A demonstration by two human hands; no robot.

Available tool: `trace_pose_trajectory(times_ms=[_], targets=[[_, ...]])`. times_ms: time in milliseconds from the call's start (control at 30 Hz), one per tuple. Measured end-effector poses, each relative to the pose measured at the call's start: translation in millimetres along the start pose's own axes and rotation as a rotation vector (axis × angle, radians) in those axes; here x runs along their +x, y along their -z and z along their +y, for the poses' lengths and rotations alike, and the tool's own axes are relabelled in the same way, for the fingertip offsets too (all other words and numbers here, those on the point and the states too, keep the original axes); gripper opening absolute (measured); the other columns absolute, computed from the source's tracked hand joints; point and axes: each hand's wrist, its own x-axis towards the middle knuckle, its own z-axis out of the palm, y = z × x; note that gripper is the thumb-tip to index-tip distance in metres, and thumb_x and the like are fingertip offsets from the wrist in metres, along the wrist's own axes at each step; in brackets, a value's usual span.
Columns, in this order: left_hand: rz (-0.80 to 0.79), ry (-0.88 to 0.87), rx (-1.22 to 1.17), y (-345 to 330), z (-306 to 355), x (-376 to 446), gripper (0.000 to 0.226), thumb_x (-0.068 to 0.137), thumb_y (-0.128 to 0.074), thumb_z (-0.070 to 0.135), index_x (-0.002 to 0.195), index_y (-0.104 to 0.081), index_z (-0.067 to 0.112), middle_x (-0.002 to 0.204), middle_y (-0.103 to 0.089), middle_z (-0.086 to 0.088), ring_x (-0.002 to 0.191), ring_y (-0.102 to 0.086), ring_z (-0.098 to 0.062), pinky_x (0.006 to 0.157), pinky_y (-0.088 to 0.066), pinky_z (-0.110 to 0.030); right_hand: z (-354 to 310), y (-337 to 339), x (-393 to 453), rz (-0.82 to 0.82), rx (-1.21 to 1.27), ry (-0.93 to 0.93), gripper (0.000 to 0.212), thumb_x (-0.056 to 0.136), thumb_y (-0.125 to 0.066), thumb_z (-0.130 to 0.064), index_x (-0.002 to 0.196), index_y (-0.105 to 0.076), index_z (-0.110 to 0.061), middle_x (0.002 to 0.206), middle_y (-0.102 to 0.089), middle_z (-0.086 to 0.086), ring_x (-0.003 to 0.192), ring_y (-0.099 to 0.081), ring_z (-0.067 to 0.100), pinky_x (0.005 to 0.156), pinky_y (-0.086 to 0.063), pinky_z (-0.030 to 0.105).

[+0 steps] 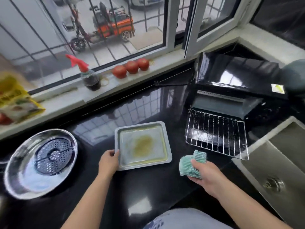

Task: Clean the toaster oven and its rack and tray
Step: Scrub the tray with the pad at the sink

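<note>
A grey baking tray point(123, 132) with a brown greasy stain in its middle lies flat on the black counter. My left hand point(109, 160) grips its near-left edge. To the right of the tray my right hand point(203, 174) holds a crumpled green striped cloth point(191, 164) just above the counter. The black toaster oven point(231, 75) stands at the back right with its door folded down. A wire rack point(216, 136) lies on the open door and juts past its front edge.
A steel sink point(280, 166) sits at the right, close to the rack's corner. A shiny steamer pan point(41, 162) rests at the left. On the window sill stand a red-topped spray bottle point(90, 76), three tomatoes point(132, 67) and a yellow bag point(13, 100).
</note>
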Motion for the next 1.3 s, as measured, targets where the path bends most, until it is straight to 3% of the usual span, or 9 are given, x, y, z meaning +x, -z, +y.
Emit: trace_pose_trajectory(times_ms=[200, 467, 567, 667, 733, 900, 1033, 1167, 1300], targets=[[-0.036, 0.007, -0.174, -7.6, 8.5, -4.5, 0.035, 0.102, -0.059, 0.029, 0.076, -0.065, 0.007, 0.075, -0.066, -0.006, 0.064, -0.056, -0.021, 0.053, -0.043, -0.032, -2.9, 16.4, -3.3, 0.029, 0.048, 0.0, 0.019, 0.098, -0.06, -0.012, 0.116, -0.062, -0.005, 0.108, -0.072, 0.016, 0.1, -0.069, 0.032, 0.077, -0.058, 0.042], [-0.132, 0.089, -0.505, -12.2, -1.0, -42.5, 0.028, 0.105, -0.056, 0.018, 0.081, -0.061, 0.005, 0.084, -0.068, -0.013, 0.07, -0.06, -0.023, 0.064, -0.043, -0.034, 2.0, 52.4, -14.6, 0.073, 0.215, -0.032, 0.021, 0.097, -0.06, -0.009, 0.117, -0.06, -0.003, 0.112, -0.069, 0.018, 0.104, -0.066, 0.033, 0.083, -0.056, 0.044], [-0.162, 0.004, -0.563, -3.9, 23.5, -66.4, 0.026, 0.107, -0.054, 0.018, 0.091, -0.068, 0.002, 0.082, -0.074, -0.005, 0.072, -0.065, -0.019, 0.062, -0.049, -0.032, 6.3, 74.4, -22.7, 0.095, 0.305, -0.041, 0.02, 0.097, -0.059, -0.007, 0.117, -0.059, -0.002, 0.111, -0.069, 0.019, 0.104, -0.065, 0.033, 0.082, -0.055, 0.044], [-0.188, -0.126, -0.562, 0.2, 66.7, -93.7, 0.028, 0.106, -0.055, 0.016, 0.08, -0.062, 0.008, 0.061, -0.066, 0.007, 0.058, -0.059, -0.011, 0.048, -0.044, -0.024, 5.5, 105.1, -34.7, 0.146, 0.422, -0.019, 0.016, 0.097, -0.058, -0.006, 0.112, -0.06, -0.005, 0.106, -0.068, 0.017, 0.097, -0.065, 0.03, 0.08, -0.053, 0.042], [-0.25, -0.194, -0.564, -4.7, 100.1, -110.7, 0.027, 0.105, -0.056, 0.018, 0.081, -0.061, 0.008, 0.065, -0.067, 0.005, 0.055, -0.059, -0.006, 0.049, -0.046, -0.021, 2.0, 131.7, -44.9, 0.196, 0.496, 0.024, 0.012, 0.097, -0.057, -0.006, 0.109, -0.06, -0.007, 0.103, -0.068, 0.015, 0.094, -0.064, 0.028, 0.08, -0.053, 0.042], [-0.426, -0.352, -0.46, -63.9, 185.8, -163.3, 0.032, 0.106, -0.055, 0.019, 0.074, -0.052, 0.014, 0.057, -0.061, 0.011, 0.059, -0.056, -0.01, 0.047, -0.045, -0.02, 1.8, 219.1, -75.5, 0.355, 0.639, 0.134, 0.008, 0.097, -0.057, -0.007, 0.104, -0.06, -0.009, 0.098, -0.069, 0.011, 0.092, -0.065, 0.024, 0.074, -0.059, 0.04], [-0.528, -0.521, -0.26, -153.3, 252.4, -225.1, 0.023, 0.101, -0.058, 0.023, 0.088, -0.066, 0.005, 0.076, -0.068, -0.003, 0.069, -0.061, -0.019, 0.06, -0.048, -0.03, 15.3, 309.3, -97.5, 0.498, 0.702, 0.181, 0.004, 0.097, -0.058, -0.007, 0.098, -0.059, -0.011, 0.096, -0.065, 0.01, 0.088, -0.063, 0.023, 0.063, -0.059, 0.036], [-0.456, -0.877, 0.104, -250.9, 302.4, -302.4, 0.016, 0.089, -0.058, 0.019, 0.081, -0.057, 0.005, 0.075, -0.059, -0.002, 0.068, -0.051, -0.021, 0.057, -0.039, -0.026, 27.1, 399.1, -111.7, 0.607, 0.609, 0.254, 0.01, 0.098, -0.055, -0.009, 0.097, -0.058, -0.019, 0.095, -0.062, 0.005, 0.083, -0.059, 0.017, 0.066, -0.049, 0.036], [-0.299, -1.271, 0.501, -329.6, 321.9, -368.8, 0.008, 0.097, -0.05, 0.009, 0.105, -0.052, 0.01, 0.102, -0.048, -0.006, 0.09, -0.057, -0.036, 0.074, -0.042, -0.043, 29.9, 481.8, -107.2, 0.674, 0.509, 0.3, 0.019, 0.098, -0.057, -0.011, 0.116, -0.057, -0.018, 0.1, -0.064, 0.006, 0.078, -0.06, 0.014, 0.061, -0.046, 0.03]])
